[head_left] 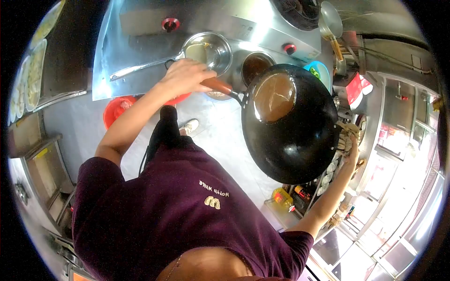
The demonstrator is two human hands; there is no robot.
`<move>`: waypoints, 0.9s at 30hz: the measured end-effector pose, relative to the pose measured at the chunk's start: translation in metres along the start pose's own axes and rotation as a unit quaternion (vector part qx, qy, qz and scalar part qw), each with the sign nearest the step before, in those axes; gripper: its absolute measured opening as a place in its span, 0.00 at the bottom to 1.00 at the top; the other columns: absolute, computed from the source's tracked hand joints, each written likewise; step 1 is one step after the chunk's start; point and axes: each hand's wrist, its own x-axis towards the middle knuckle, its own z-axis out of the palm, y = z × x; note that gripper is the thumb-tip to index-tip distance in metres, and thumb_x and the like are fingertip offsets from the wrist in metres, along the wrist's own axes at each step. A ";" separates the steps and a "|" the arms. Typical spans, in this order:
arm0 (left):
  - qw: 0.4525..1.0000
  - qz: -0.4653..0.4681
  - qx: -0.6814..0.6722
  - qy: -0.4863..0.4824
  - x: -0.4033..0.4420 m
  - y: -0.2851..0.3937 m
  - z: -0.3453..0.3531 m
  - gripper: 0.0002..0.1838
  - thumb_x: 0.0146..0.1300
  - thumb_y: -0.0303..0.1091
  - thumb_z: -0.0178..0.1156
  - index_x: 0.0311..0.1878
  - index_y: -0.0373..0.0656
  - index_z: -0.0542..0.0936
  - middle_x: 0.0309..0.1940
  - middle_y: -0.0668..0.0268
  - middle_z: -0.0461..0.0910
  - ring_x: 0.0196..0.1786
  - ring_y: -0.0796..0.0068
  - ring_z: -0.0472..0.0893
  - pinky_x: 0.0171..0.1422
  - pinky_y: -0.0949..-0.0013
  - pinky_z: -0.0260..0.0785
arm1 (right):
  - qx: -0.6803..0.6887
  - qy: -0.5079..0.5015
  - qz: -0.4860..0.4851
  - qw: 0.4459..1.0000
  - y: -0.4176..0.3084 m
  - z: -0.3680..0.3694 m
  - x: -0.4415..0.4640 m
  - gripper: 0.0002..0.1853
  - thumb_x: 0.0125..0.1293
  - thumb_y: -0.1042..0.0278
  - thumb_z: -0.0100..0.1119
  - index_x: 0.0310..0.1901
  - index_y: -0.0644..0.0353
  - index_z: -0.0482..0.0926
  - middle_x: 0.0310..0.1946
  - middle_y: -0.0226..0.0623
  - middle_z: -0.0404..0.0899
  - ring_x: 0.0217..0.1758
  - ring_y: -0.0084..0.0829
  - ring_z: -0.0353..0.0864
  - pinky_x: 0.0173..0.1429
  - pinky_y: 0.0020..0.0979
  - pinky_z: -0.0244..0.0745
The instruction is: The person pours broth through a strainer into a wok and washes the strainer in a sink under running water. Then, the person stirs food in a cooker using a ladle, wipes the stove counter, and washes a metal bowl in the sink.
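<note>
My left hand (187, 77) is closed round the wooden handle (216, 86) of a large black wok (293, 145). Brown liquid (274, 97) has pooled at the wok's upper left side. On the far side of the wok, my right hand (352, 149) grips its rim through a folded cloth (348, 132). The wok is held up in front of my body, tilted. Just beyond my left hand, a steel pan (220, 52) with a long handle sits on the metal counter (133, 47). A round container of dark liquid (257, 66) stands beside the wok.
A blue bowl with green pieces (316, 72) is partly behind the wok. Red basins (117, 110) sit low at the left. A burner (297, 13) and red knobs line the counter. A yellow bottle (282, 198) is below the wok, and shelving (398, 117) is at the right.
</note>
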 end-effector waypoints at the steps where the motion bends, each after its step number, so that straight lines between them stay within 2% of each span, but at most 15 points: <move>1: 1.000 0.009 0.007 0.012 0.002 0.000 -0.006 0.19 0.47 0.49 0.60 0.41 0.53 0.75 0.28 0.67 0.75 0.35 0.68 0.77 0.37 0.64 0.70 | 0.051 -0.043 0.029 0.997 0.008 0.000 -0.001 0.19 0.55 0.64 0.57 0.48 0.63 0.72 0.39 0.39 0.77 0.37 0.33 0.79 0.36 0.31 0.78; 2: 0.999 0.018 0.024 0.014 0.005 0.000 -0.013 0.18 0.47 0.49 0.60 0.41 0.53 0.75 0.28 0.67 0.75 0.35 0.68 0.77 0.38 0.65 0.70 | 0.103 -0.086 0.059 0.989 0.016 0.000 -0.001 0.19 0.56 0.64 0.56 0.48 0.62 0.71 0.40 0.39 0.77 0.37 0.33 0.79 0.37 0.31 0.77; 5: 0.997 0.040 0.068 0.014 0.017 0.003 -0.041 0.17 0.45 0.47 0.61 0.39 0.52 0.76 0.26 0.68 0.74 0.33 0.68 0.77 0.38 0.66 0.69 | 0.203 -0.174 0.069 0.961 0.027 0.007 -0.022 0.21 0.56 0.62 0.55 0.50 0.62 0.69 0.37 0.41 0.75 0.33 0.31 0.75 0.31 0.29 0.72; 7: 0.991 0.082 0.099 0.044 0.025 0.004 -0.058 0.19 0.43 0.47 0.62 0.39 0.51 0.76 0.25 0.68 0.73 0.32 0.69 0.76 0.37 0.67 0.69 | 0.190 -0.116 0.036 0.974 0.047 0.004 -0.018 0.23 0.55 0.61 0.56 0.50 0.64 0.68 0.35 0.44 0.75 0.29 0.32 0.77 0.22 0.28 0.72; 8: 0.986 0.103 0.114 0.059 0.029 0.005 -0.066 0.20 0.41 0.47 0.63 0.40 0.51 0.76 0.25 0.69 0.72 0.32 0.70 0.75 0.37 0.68 0.69 | 0.205 -0.109 0.035 0.972 0.054 0.002 -0.019 0.23 0.54 0.61 0.57 0.50 0.64 0.69 0.38 0.44 0.75 0.35 0.35 0.78 0.29 0.31 0.76; 10: 0.982 0.117 0.133 0.064 0.035 0.012 -0.082 0.20 0.40 0.45 0.64 0.39 0.49 0.75 0.25 0.69 0.72 0.32 0.70 0.75 0.38 0.68 0.68 | 0.233 -0.162 0.037 0.958 0.067 -0.006 -0.013 0.22 0.58 0.64 0.54 0.53 0.62 0.66 0.47 0.41 0.73 0.47 0.37 0.75 0.46 0.34 0.75; 13: 0.975 0.132 0.163 0.067 0.041 0.022 -0.100 0.21 0.40 0.46 0.63 0.38 0.50 0.75 0.24 0.70 0.72 0.33 0.70 0.75 0.38 0.67 0.67 | 0.250 -0.134 0.011 0.959 0.076 -0.009 -0.018 0.20 0.58 0.63 0.53 0.51 0.61 0.68 0.44 0.41 0.74 0.41 0.35 0.77 0.39 0.32 0.77; 16: 0.975 0.129 0.166 0.074 0.045 0.030 -0.109 0.15 0.43 0.44 0.62 0.36 0.53 0.77 0.22 0.68 0.74 0.32 0.68 0.76 0.37 0.67 0.68 | 0.280 -0.157 0.035 0.946 0.085 -0.018 -0.008 0.18 0.59 0.63 0.53 0.49 0.61 0.69 0.40 0.40 0.76 0.36 0.33 0.79 0.32 0.30 0.77; 17: 0.974 0.137 0.164 0.071 0.046 0.032 -0.112 0.17 0.41 0.45 0.62 0.37 0.52 0.76 0.23 0.68 0.73 0.32 0.68 0.76 0.37 0.66 0.68 | 0.287 -0.135 0.002 0.948 0.075 -0.013 -0.023 0.18 0.59 0.62 0.53 0.49 0.61 0.69 0.39 0.40 0.77 0.33 0.33 0.79 0.28 0.29 0.77; 18: 0.974 0.142 0.161 0.068 0.048 0.035 -0.113 0.19 0.40 0.45 0.63 0.38 0.52 0.76 0.23 0.68 0.73 0.33 0.67 0.76 0.37 0.66 0.67 | 0.242 -0.177 -0.015 0.954 0.080 -0.024 -0.012 0.23 0.57 0.62 0.52 0.55 0.57 0.65 0.49 0.40 0.71 0.48 0.35 0.74 0.43 0.32 0.75; 21: 0.971 0.146 0.184 0.050 0.061 0.040 -0.121 0.20 0.39 0.45 0.64 0.37 0.52 0.76 0.23 0.67 0.73 0.32 0.66 0.76 0.35 0.65 0.67 | 0.226 -0.275 -0.073 0.932 0.047 -0.024 -0.049 0.25 0.57 0.62 0.51 0.56 0.58 0.61 0.48 0.43 0.72 0.49 0.33 0.73 0.38 0.26 0.75; 22: 0.970 0.142 0.194 0.041 0.067 0.043 -0.124 0.19 0.38 0.45 0.64 0.37 0.52 0.76 0.23 0.66 0.73 0.32 0.65 0.76 0.34 0.64 0.67 | 0.192 -0.182 -0.100 0.959 0.034 -0.015 -0.056 0.25 0.58 0.62 0.50 0.57 0.56 0.60 0.40 0.40 0.75 0.40 0.29 0.76 0.30 0.21 0.73; 24: 0.982 0.132 0.135 0.012 0.085 0.051 -0.145 0.17 0.38 0.45 0.65 0.34 0.52 0.76 0.21 0.65 0.75 0.30 0.63 0.76 0.32 0.63 0.67 | 0.232 -0.361 -0.001 0.903 0.048 -0.071 0.001 0.21 0.58 0.64 0.50 0.53 0.61 0.64 0.44 0.40 0.74 0.40 0.30 0.76 0.35 0.25 0.75; 25: 0.981 0.121 0.154 0.001 0.086 0.060 -0.165 0.16 0.39 0.46 0.64 0.32 0.50 0.77 0.22 0.64 0.75 0.29 0.63 0.77 0.32 0.63 0.68 | 0.236 -0.436 0.042 0.868 0.056 -0.107 0.035 0.21 0.57 0.64 0.50 0.52 0.63 0.66 0.45 0.40 0.73 0.42 0.31 0.76 0.38 0.27 0.75; 27: 0.975 0.113 0.192 -0.017 0.090 0.088 -0.210 0.16 0.42 0.47 0.62 0.29 0.46 0.77 0.22 0.62 0.76 0.28 0.63 0.77 0.32 0.64 0.69 | 0.141 -0.317 0.011 0.938 0.026 -0.104 0.008 0.24 0.56 0.61 0.52 0.54 0.63 0.65 0.48 0.41 0.72 0.47 0.35 0.74 0.44 0.32 0.74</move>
